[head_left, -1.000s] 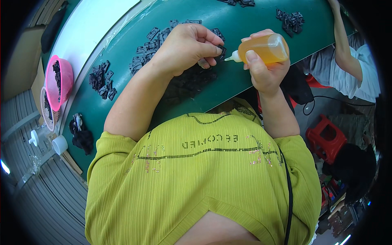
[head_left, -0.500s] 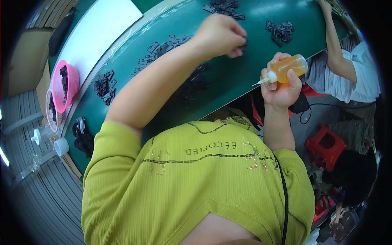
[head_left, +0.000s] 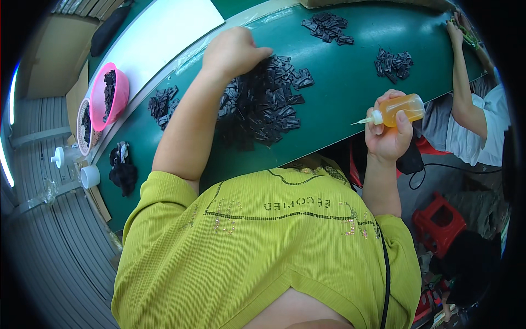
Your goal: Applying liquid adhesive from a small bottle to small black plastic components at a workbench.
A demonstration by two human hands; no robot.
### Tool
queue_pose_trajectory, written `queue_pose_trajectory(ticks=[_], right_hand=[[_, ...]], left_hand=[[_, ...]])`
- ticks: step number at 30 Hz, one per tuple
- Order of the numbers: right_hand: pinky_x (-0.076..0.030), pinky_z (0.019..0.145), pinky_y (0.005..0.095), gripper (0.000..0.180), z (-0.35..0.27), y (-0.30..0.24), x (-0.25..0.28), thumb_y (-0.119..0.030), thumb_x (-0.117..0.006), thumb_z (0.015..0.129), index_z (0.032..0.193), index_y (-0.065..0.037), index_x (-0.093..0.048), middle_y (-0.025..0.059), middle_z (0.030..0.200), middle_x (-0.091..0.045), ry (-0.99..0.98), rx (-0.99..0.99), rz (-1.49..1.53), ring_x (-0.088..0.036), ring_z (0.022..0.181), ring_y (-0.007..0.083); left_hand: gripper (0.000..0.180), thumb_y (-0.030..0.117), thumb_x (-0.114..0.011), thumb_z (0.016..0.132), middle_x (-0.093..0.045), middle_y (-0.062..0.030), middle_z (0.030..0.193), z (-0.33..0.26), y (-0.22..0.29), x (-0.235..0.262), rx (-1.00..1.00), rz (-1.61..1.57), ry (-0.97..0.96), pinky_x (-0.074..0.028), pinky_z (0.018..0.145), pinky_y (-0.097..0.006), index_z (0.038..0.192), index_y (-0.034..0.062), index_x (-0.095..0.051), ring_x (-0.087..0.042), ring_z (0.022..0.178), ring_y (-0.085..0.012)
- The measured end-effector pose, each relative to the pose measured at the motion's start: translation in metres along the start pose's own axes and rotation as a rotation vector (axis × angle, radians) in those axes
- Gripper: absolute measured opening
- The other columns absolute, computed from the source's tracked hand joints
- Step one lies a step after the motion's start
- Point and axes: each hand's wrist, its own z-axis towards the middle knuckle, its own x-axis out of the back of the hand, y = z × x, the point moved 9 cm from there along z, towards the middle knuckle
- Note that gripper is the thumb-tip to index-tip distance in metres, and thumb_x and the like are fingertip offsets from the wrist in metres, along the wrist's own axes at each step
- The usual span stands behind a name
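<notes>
My right hand (head_left: 388, 129) is wrapped round a clear squeeze bottle (head_left: 402, 111) of amber liquid. The bottle lies nearly level past the table's near edge, its thin nozzle pointing left. My left hand (head_left: 233, 52) is over the far left side of a big heap of small black flat pieces (head_left: 268, 104). Its back and thumb show, the thumb stretched to the right. The other fingers are hidden beneath, so whether they hold a piece cannot be seen. My left forearm covers part of the heap.
Smaller piles of black pieces lie at the far side (head_left: 329, 27), right (head_left: 393, 64) and left (head_left: 163, 105) of the green table (head_left: 339, 82). A pink basket (head_left: 118, 101), white jar (head_left: 89, 176) and black cloth (head_left: 123, 172) are left. A co-worker's arm (head_left: 463, 93) reaches in right.
My left hand has moved left, from right of the heap to its far left side; a dark piece showed at its fingertips before. My right hand still holds the bottle. The view has shifted slightly.
</notes>
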Motion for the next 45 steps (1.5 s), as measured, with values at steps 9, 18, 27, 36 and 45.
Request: queue_pose_trajectory(ticks=[9, 18, 27, 36, 45], right_hand=[[-0.043, 0.043, 0.0212, 0.026, 0.01, 0.024, -0.026, -0.012, -0.054, 0.08, 0.103, -0.002, -0.051, 0.0143, 0.089, -0.058, 0.017, -0.064, -0.029, -0.054, 0.062, 0.0139], [-0.043, 0.044, 0.0217, 0.023, 0.019, 0.036, -0.036, -0.007, -0.056, 0.079, 0.101, -0.001, -0.052, 0.0142, 0.085, -0.06, 0.131, -0.001, -0.144, -0.052, 0.054, 0.0133], [-0.042, 0.045, 0.0213, 0.024, 0.016, 0.031, -0.052, -0.001, -0.057, 0.078, 0.101, 0.001, -0.051, 0.0148, 0.083, -0.062, 0.043, 0.187, -0.424, -0.051, 0.051, 0.0112], [-0.044, 0.044, 0.0225, 0.026, 0.02, 0.033, -0.039, -0.009, -0.059, 0.078, 0.101, 0.002, -0.052, 0.0164, 0.084, -0.062, 0.094, 0.101, -0.224, -0.054, 0.052, 0.0143], [-0.042, 0.046, 0.0218, 0.025, 0.017, 0.033, -0.045, -0.003, -0.059, 0.077, 0.101, 0.003, -0.051, 0.0162, 0.084, -0.062, 0.042, 0.139, -0.301, -0.053, 0.05, 0.0126]], left_hand=[[0.028, 0.027, -0.076, 0.069, -0.061, -0.0048, 0.067, -0.008, -0.033, -0.015, 0.044, -0.469, -0.008, -0.044, 0.054, -0.029, 0.074, 0.0025, -0.063, -0.059, 0.062, -0.0151], [0.018, 0.003, -0.065, 0.081, -0.063, -0.0078, 0.079, -0.063, 0.036, -0.047, 0.013, -1.153, -0.421, -0.052, 0.054, -0.021, 0.097, -0.0031, -0.06, -0.062, 0.062, -0.0122], [0.021, 0.001, -0.061, 0.083, -0.061, -0.0094, 0.082, -0.068, 0.044, -0.066, 0.039, -1.158, -0.527, -0.054, 0.058, -0.024, 0.103, -0.003, -0.053, -0.064, 0.067, -0.0153], [0.017, 0.001, -0.062, 0.082, -0.059, -0.0099, 0.079, -0.068, 0.046, -0.071, 0.068, -1.237, -0.585, -0.055, 0.056, -0.024, 0.092, -0.0026, -0.05, -0.066, 0.067, -0.0176], [0.02, -0.003, -0.064, 0.078, -0.059, -0.0084, 0.081, -0.069, 0.049, -0.073, -0.027, -1.266, -0.619, -0.055, 0.061, -0.025, 0.093, -0.0007, -0.051, -0.065, 0.071, -0.0175]])
